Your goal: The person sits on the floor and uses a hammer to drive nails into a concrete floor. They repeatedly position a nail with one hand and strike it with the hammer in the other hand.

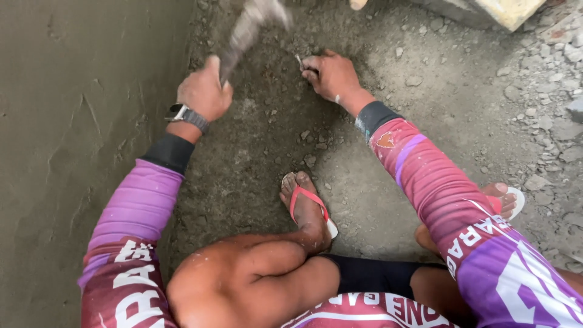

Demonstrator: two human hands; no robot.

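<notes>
Head view: left hand [203, 91] has a tight grip on a hammer [246, 30], raised and blurred, mid-swing I'd say. Right hand [331, 74] pinches a small nail [299, 60] upright against the gritty ground [364, 158] beside the plastered wall [79, 121]. Next blow needs to land square, clear of those fingers.

grey hammer [246, 30] motion-blurred, tilted up-right above dirt ground, thin metal nail or chisel [299, 61] held upright, tip on ground

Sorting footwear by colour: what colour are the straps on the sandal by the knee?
Red straps on the sandal, head view.
</notes>
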